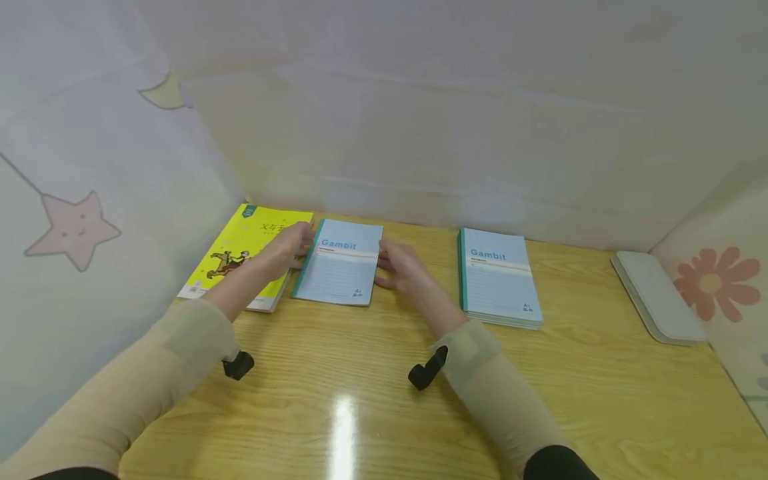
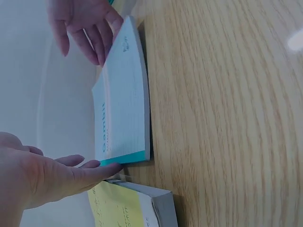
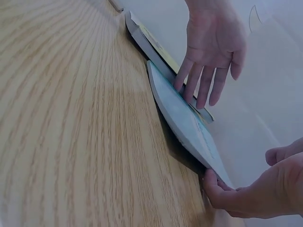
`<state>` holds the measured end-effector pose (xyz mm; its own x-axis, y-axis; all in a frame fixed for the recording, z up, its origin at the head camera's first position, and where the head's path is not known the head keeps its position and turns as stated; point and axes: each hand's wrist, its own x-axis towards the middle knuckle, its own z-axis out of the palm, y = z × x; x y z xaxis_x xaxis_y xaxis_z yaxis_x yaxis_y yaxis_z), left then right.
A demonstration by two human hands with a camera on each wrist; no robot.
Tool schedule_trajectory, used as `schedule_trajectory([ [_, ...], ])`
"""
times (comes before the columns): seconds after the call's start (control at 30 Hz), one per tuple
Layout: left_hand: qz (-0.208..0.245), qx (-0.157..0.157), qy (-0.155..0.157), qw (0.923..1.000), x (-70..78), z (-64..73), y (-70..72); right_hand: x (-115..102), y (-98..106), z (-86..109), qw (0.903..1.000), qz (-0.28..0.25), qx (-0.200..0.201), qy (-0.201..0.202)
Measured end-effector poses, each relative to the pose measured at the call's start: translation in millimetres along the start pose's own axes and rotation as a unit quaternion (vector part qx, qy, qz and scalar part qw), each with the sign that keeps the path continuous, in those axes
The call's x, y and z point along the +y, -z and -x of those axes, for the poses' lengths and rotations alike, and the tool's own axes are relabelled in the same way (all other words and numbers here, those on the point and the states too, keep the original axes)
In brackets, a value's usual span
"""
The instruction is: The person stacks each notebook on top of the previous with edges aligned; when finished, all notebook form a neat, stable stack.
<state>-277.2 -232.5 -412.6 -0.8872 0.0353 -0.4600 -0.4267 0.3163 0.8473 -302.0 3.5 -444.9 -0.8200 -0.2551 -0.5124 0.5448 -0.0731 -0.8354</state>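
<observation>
A light blue Gambit notebook (image 1: 339, 273) with a green spine lies between the two hands in the head view. My left hand (image 1: 287, 252) reaches over the yellow book (image 1: 249, 230), its straight fingers beside the green spine. At the opposite edge is my right hand (image 1: 403, 268), thumb apart and fingertips right at the side. In the right wrist view, the right hand's fingers (image 3: 215, 191) meet the notebook's edge, with a dark shadow beneath that edge. The left wrist view has the left hand's forefinger (image 2: 106, 171) along the spine.
To the right stands a stack of matching Gambit notebooks (image 1: 501, 280). A white rounded box-like object (image 1: 660, 297) lies near the table's right edge. Pale cloth walls (image 1: 432, 147) rise behind and at both sides of the wooden table (image 1: 336, 360).
</observation>
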Motion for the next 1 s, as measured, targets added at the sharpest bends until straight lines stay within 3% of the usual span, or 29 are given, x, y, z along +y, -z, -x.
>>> schedule_trajectory([
  [0.3, 0.045, 0.037, 0.034, 0.9977, -0.9, -2.1, -12.2, 10.8, 9.1, -6.6, 0.9974, 0.068, 0.01, 0.022],
  [0.4, 0.04, 0.043, 0.035, 0.9977, -2.1, -2.9, -15.0, 14.3, 12.5, -7.5, 0.9956, 0.084, 0.014, 0.04],
  [0.77, -0.034, 0.008, -0.025, 0.9991, -15.3, -3.5, -13.1, 14.9, 28.7, -3.8, 0.9967, 0.038, 0.038, 0.06],
  [0.9, -0.029, 0.013, -0.044, 0.9985, -17.1, -2.4, -21.7, 9.1, 35.4, 4.7, 0.9958, 0.044, 0.034, 0.073],
  [1.0, -0.027, 0.014, -0.075, 0.9967, -16.1, -0.5, -34.3, 2.9, 47.8, 14.4, 0.9945, 0.052, 0.027, 0.087],
])
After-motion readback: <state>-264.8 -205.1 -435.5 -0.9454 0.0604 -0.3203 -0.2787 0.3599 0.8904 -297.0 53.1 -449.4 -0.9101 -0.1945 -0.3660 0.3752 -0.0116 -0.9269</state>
